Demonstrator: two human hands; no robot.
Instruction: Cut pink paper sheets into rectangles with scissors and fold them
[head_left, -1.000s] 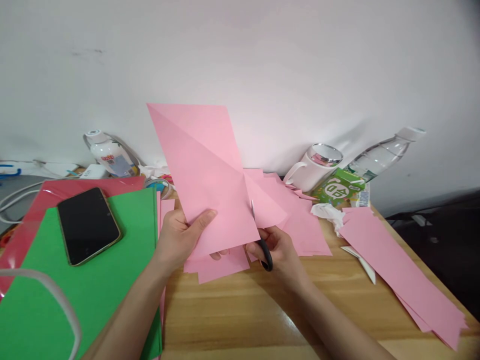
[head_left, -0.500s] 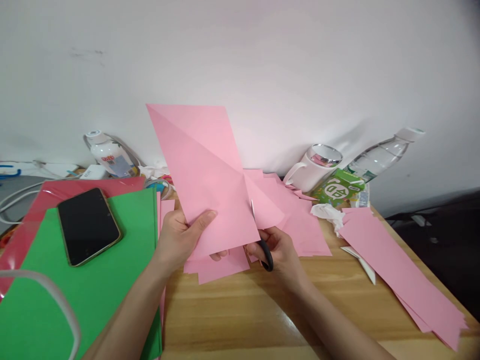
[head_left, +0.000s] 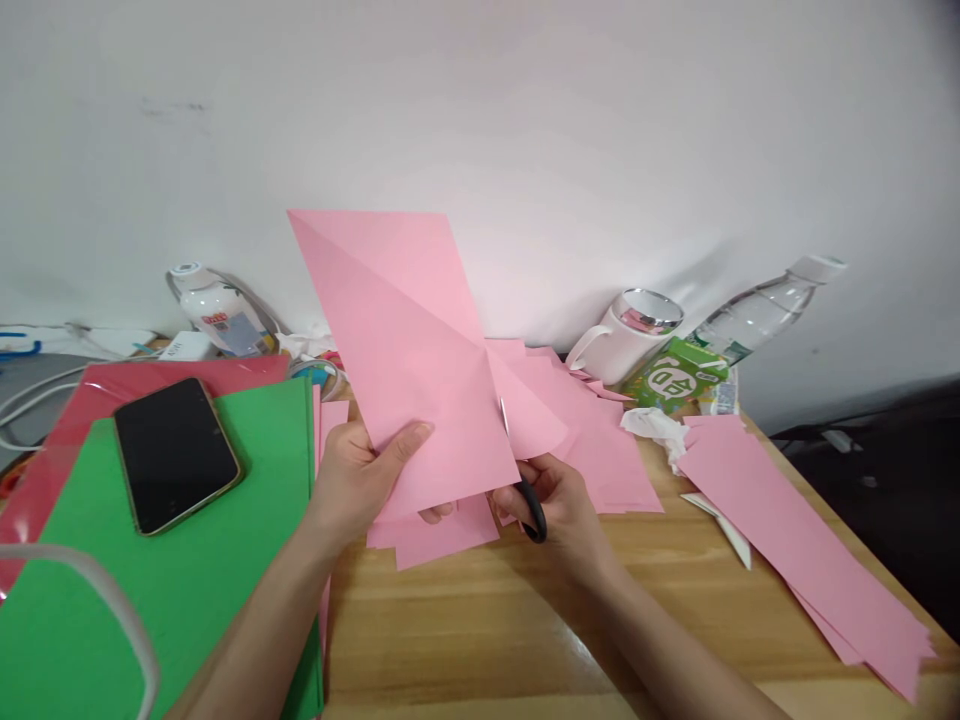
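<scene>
A creased sheet of pink paper [head_left: 420, 350] is held up above the table, gripped near its lower left edge by my left hand [head_left: 360, 475], thumb on top and fingers beneath. Black-handled scissors [head_left: 533, 512] are in my right hand [head_left: 566, 510] at the sheet's lower right edge. One blade shows in front of the paper, within a cut; the other is hidden. To the right of the cut, a flap of the sheet [head_left: 529, 405] hangs off to the side. Under the hands lie loose pink sheets [head_left: 450, 535], partly covered.
On the left, a phone [head_left: 178, 455] lies on green paper [head_left: 225, 590]; a white bottle [head_left: 221, 310] stands behind. At the back right are a mug [head_left: 619, 345], a green box [head_left: 679, 375] and a clear bottle [head_left: 765, 310]. Pink strips [head_left: 802, 550] lie along the wooden table's [head_left: 442, 640] right edge.
Hardly anything differs. The upper end of the pink sheet has tipped very slightly to the left; both hands and the scissors stay in place.
</scene>
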